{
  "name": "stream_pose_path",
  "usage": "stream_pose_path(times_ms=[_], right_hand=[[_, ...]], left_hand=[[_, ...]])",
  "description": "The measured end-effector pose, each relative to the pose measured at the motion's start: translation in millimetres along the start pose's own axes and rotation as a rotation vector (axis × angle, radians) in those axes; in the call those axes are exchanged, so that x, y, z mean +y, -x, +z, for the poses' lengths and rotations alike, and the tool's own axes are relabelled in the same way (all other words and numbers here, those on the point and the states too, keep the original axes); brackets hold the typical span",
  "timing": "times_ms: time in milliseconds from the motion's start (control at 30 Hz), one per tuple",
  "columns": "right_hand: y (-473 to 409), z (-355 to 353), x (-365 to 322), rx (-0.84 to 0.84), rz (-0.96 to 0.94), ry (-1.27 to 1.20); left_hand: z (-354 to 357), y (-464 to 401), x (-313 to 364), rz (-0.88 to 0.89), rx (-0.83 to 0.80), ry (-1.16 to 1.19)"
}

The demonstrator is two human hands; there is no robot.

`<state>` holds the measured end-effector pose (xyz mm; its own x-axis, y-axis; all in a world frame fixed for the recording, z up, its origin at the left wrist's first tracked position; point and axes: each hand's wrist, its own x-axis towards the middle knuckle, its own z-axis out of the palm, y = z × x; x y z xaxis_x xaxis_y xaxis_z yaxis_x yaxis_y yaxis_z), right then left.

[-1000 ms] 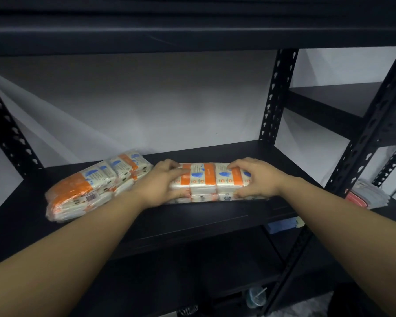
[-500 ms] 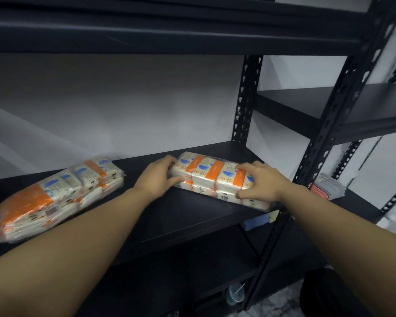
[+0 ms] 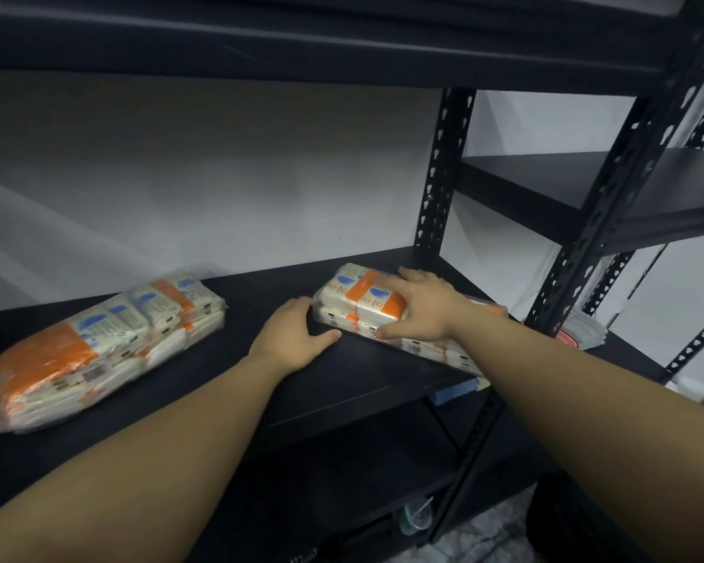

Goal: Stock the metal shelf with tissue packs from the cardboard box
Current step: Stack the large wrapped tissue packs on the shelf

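Resting under right-hand fingers (image 3: 387,284), tissue pack (image 3: 360,304) touches left hand (image 3: 291,339).

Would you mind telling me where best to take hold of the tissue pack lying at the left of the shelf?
Probably by its two long sides near the middle, hands coming from the front. The left tissue pack lies flat and slanted on the shelf, one short end toward the front edge; its loose wrap looks likely to sag if lifted by one end.
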<state>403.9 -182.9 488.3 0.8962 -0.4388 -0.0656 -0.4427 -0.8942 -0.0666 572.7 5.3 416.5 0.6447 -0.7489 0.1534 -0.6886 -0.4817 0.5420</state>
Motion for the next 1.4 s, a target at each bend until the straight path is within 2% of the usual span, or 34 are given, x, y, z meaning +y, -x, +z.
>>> stream_pose_path(times_ms=[100, 233, 533, 733, 1200, 1400], right_hand=[[-10, 6, -7, -0.010, 0.028, 0.035], [-12, 12, -2, 0.072, 0.108, 0.029], [-38, 2, 36, 0.104, 0.403, -0.066], [-71, -3, 53, 0.114, 0.500, -0.137], [-136, -4, 64, 0.132, 0.530, -0.169], [-122, -11, 76, 0.088, 0.408, -0.252]], left_hand=[[1, -1, -4, -0.005, 0.018, 0.010], [1, -3, -7, -0.019, 0.038, 0.022], [5, -9, -14, -0.004, 0.031, 0.036], [8, -13, -17, -0.003, 0.014, 0.023], [11, -17, -16, -0.028, 0.027, -0.015], [10, -16, -14, -0.039, 0.003, -0.031]])
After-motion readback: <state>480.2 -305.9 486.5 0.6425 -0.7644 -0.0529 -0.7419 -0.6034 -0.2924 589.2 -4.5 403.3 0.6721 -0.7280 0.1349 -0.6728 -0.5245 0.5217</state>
